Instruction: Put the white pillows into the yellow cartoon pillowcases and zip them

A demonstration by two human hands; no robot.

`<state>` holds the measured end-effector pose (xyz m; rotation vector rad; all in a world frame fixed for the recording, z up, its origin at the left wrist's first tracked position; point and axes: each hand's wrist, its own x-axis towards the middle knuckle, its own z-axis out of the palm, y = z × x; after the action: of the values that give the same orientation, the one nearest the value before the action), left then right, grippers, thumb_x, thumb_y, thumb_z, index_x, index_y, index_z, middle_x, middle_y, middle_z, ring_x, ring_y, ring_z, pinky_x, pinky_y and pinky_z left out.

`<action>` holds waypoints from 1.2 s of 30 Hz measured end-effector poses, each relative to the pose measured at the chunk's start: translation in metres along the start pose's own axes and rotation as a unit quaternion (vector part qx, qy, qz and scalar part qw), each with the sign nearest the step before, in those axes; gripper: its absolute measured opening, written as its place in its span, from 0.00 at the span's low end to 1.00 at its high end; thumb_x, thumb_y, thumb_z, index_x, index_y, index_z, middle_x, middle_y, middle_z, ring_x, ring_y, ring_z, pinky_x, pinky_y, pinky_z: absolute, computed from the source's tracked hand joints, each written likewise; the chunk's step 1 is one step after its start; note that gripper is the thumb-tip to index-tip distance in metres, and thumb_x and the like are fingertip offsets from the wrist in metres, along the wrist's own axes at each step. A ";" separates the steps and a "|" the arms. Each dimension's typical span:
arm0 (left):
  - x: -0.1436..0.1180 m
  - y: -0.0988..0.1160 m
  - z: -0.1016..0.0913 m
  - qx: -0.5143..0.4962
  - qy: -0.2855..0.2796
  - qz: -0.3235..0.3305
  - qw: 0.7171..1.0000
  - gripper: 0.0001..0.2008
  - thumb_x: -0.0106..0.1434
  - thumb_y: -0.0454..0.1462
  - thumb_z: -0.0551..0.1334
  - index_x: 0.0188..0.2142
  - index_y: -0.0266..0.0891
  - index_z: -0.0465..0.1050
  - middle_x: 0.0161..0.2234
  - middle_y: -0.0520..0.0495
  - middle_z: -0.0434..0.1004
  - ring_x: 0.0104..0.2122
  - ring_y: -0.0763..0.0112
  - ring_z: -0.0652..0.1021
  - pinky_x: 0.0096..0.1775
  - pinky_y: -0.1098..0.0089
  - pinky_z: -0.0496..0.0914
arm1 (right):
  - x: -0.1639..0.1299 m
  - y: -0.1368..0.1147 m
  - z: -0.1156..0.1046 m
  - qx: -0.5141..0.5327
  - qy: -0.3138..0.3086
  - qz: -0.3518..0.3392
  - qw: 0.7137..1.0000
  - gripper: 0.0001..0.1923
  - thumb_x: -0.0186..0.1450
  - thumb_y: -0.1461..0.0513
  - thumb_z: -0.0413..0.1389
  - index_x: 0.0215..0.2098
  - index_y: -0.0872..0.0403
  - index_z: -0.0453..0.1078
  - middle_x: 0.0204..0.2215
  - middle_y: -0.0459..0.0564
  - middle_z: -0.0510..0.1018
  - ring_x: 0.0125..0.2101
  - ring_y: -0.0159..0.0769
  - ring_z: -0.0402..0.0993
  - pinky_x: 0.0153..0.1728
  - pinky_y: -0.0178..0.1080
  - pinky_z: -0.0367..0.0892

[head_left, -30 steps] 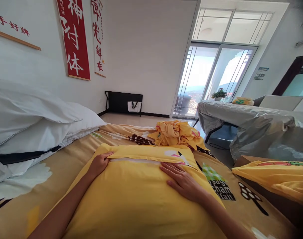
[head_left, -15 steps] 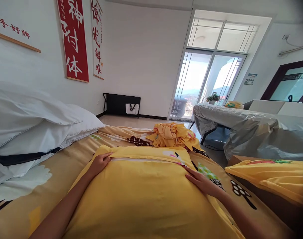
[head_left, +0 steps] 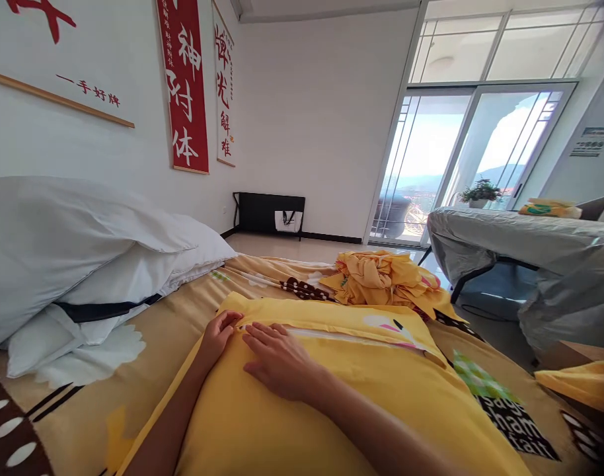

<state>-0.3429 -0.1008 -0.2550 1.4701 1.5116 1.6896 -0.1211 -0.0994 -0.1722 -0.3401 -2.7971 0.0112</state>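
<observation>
Both your hands sit at the far left end of the yellow pillow [head_left: 302,410], lower middle of the frame. Your left hand [head_left: 217,336] curls over the pillow's left corner, fingers bent onto the cloth beside the white zip line [head_left: 341,337]; whether it pinches the fabric cannot be told. Your right hand [head_left: 277,360] lies flat, palm down, fingers spread and pointing left, just beside the left hand, fingertips close to it. Nothing is clamped in the right hand.

Pillow lies across the patterned tan bedsheet [head_left: 148,344], filling the bottom centre. Crumpled yellow cloth [head_left: 386,277] heaped just beyond its far edge. White pillows [head_left: 74,251] stacked at left of frame. Red wall scroll [head_left: 186,86] upper left. Grey covered table [head_left: 520,241] at right, glass sliding door [head_left: 460,158] behind it.
</observation>
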 end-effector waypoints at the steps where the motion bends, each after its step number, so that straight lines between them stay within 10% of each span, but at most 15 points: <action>1: -0.001 -0.001 0.000 0.003 0.004 0.001 1.000 0.14 0.48 0.37 0.53 0.35 0.38 0.69 0.42 0.41 0.78 0.47 0.60 0.76 0.53 0.61 0.69 | 0.004 -0.002 0.011 0.012 -0.007 0.003 1.000 0.23 0.69 0.54 0.47 0.57 0.58 0.62 0.59 0.58 0.66 0.60 0.42 0.58 0.56 0.44 0.55; 14: -0.014 0.007 -0.009 0.156 -0.064 0.056 0.984 0.12 0.57 0.36 0.58 0.41 0.39 0.73 0.47 0.43 0.75 0.49 0.62 0.73 0.55 0.62 0.65 | 0.057 0.023 0.032 0.014 -0.072 0.210 0.975 0.14 0.68 0.66 0.46 0.37 0.56 0.74 0.38 0.53 0.79 0.39 0.35 0.74 0.38 0.33 0.63; 30: -0.008 0.001 -0.006 0.104 -0.080 0.024 0.991 0.06 0.58 0.37 0.59 0.34 0.39 0.72 0.40 0.45 0.76 0.43 0.63 0.75 0.49 0.65 0.68 | 0.076 0.030 0.039 -0.072 -0.106 0.202 0.971 0.12 0.65 0.64 0.48 0.38 0.57 0.73 0.36 0.58 0.78 0.37 0.42 0.75 0.33 0.37 0.64; 36: -0.007 -0.002 -0.006 0.098 -0.082 0.013 0.992 0.08 0.59 0.40 0.59 0.36 0.38 0.73 0.39 0.45 0.76 0.41 0.64 0.75 0.45 0.67 0.69 | 0.078 0.027 0.037 -0.109 -0.126 0.067 0.984 0.13 0.66 0.67 0.45 0.43 0.56 0.71 0.37 0.55 0.77 0.39 0.40 0.74 0.35 0.36 0.62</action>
<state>-0.3467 -0.1083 -0.2586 1.6897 1.6123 1.4276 -0.1982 -0.0532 -0.1840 -0.6191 -3.0257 -0.2382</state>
